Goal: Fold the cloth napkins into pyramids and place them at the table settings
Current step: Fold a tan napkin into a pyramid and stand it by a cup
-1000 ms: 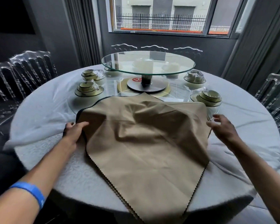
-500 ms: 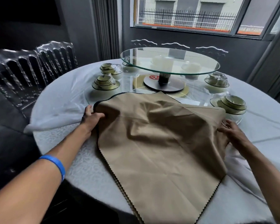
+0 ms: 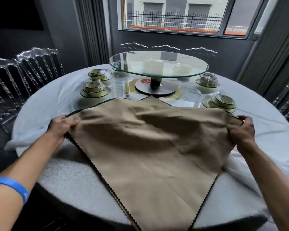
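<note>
A big tan napkin [image 3: 150, 147] lay spread like a diamond on the round table [image 3: 60, 179], its near corner hanging off the edge. The left hand [image 3: 62, 125] pinched the left corner and the right hand [image 3: 242, 129] pinched the right corner, each grip curled tight on the cloth

The tan napkin [image 3: 150, 147] is matt woven cloth with a pinked, zigzag edge. Under it the worktop [image 3: 70, 179] wears white damask-patterned cloth. Beyond the napkin stands a clear, glossy glass turntable [image 3: 158, 64] on a dull metal base; glazed ceramic bowls [image 3: 94, 89] sit left of it, shiny.
</note>
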A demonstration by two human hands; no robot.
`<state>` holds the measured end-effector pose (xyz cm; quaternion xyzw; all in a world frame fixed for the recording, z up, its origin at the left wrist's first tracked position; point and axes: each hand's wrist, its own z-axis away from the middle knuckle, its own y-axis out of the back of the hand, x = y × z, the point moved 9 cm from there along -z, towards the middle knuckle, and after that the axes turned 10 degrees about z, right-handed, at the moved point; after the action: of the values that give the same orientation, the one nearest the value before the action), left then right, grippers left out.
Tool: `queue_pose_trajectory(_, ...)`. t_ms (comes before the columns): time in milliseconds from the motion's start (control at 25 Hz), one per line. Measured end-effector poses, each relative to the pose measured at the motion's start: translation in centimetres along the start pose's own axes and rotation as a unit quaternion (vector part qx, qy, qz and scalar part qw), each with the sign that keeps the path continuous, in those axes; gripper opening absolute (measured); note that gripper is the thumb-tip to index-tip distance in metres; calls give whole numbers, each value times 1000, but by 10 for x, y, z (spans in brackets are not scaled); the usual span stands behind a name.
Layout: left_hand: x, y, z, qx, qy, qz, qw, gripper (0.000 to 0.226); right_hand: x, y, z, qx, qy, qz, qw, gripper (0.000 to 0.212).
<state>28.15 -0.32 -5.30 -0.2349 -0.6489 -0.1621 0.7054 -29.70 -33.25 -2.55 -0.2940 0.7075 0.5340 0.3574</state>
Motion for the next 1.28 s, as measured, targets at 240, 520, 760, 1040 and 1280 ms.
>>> queue_pose_trajectory(240,24,-18,34,75,-141,-380,911,64,0,6,17,13,31,144,989,68)
queue_pose_trajectory(520,-31,-154,215,-437,-280,-352,779,39,-79,-55,203,-107,474,128,865,33)
queue_pose_trajectory(760,-73,-147,226,-455,-216,-335,796,50,-30,-80,279,-402,500,142,754,59)
queue_pose_trajectory(1040,-72,-148,226,-453,-233,-315,801,39,-13,-48,277,-454,507,98,726,65)
queue_pose_trajectory(1280,-67,-148,258,-555,-258,-270,743,32,-12,-44,263,-511,496,54,700,29)
